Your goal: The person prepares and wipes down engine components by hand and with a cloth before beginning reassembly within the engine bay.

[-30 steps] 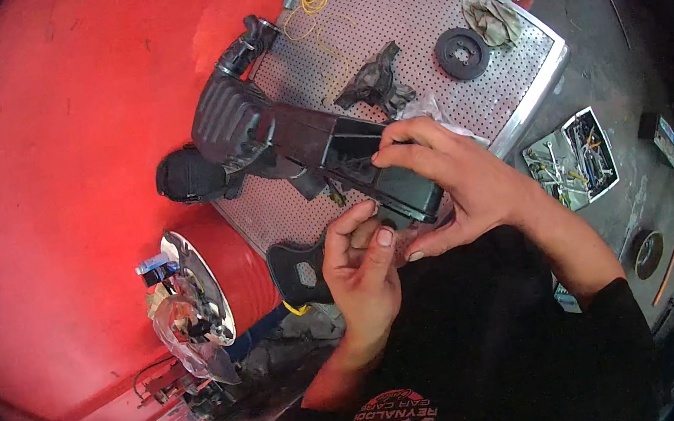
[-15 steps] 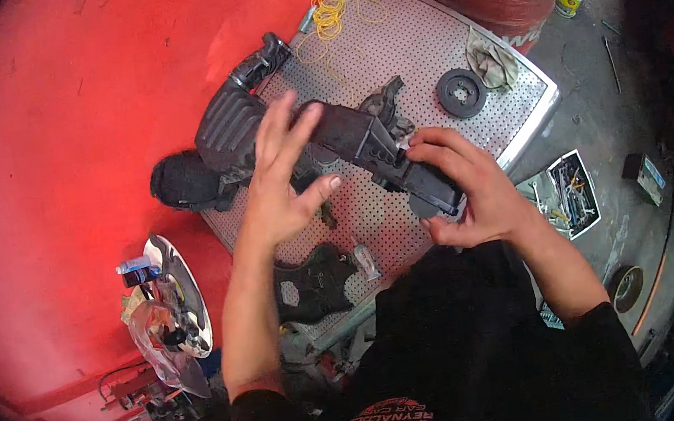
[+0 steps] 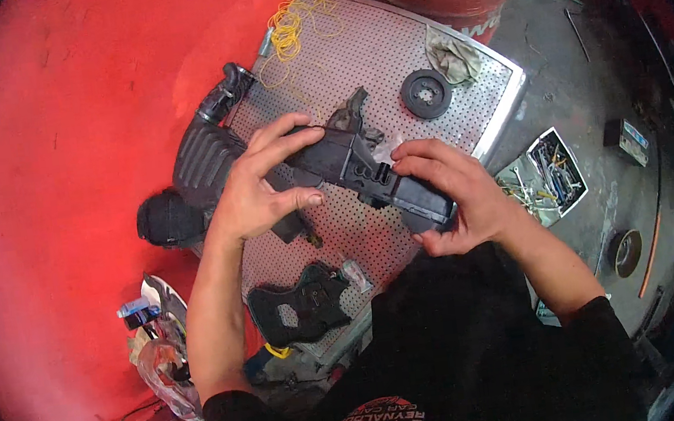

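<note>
A long black plastic housing (image 3: 330,153) with a stepped, clip-like middle is held above a perforated metal table. My right hand (image 3: 460,196) is closed around its right end, fingers over the far edge and thumb beneath the near edge. At the other end my left hand (image 3: 266,173) grips it, fingers along the far edge and thumb on the near side. Beyond my left hand lies a ribbed black air intake box (image 3: 202,159) with a bent hose. Behind the housing sits a dark bracket-like part (image 3: 349,113), partly hidden.
The perforated table (image 3: 373,48) bears a round black pulley (image 3: 426,94), a grey rag (image 3: 452,56), yellow cord (image 3: 288,33) and a flat black cover (image 3: 298,305). A red surface (image 3: 81,156) rises at left. An open tool box (image 3: 557,173) stands on the floor at right.
My left hand has come from hovering open over the housing to gripping its left end. My right hand keeps its hold. The view has shifted slightly.
</note>
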### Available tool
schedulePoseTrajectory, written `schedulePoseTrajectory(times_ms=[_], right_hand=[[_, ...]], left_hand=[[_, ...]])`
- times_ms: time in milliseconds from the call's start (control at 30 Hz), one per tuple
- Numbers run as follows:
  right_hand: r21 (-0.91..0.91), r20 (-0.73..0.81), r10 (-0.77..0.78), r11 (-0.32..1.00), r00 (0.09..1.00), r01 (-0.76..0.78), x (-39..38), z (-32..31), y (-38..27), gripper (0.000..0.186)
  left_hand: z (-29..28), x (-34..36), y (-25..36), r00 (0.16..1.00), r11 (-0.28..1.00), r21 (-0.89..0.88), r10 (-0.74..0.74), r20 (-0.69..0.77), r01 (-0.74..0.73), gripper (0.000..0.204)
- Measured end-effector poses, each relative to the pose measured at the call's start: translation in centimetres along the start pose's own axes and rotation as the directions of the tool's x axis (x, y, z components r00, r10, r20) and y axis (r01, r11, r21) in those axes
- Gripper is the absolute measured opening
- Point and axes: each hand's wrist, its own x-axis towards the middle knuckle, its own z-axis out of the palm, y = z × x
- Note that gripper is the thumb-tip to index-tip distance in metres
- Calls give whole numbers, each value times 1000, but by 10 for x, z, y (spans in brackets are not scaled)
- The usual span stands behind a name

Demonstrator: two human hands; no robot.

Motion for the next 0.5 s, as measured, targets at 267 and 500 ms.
schedulePoseTrajectory(times_ms=[267, 500], right_hand=[[13, -51, 5, 1000, 999, -4, -2, 5, 5, 73], [41, -87, -24, 999, 996, 28, 1, 11, 6, 70]], left_hand=[[10, -5, 5, 996, 1000, 18, 1, -92, 1, 77], [18, -13, 7, 985, 1000, 27, -2, -171, 7, 72]])
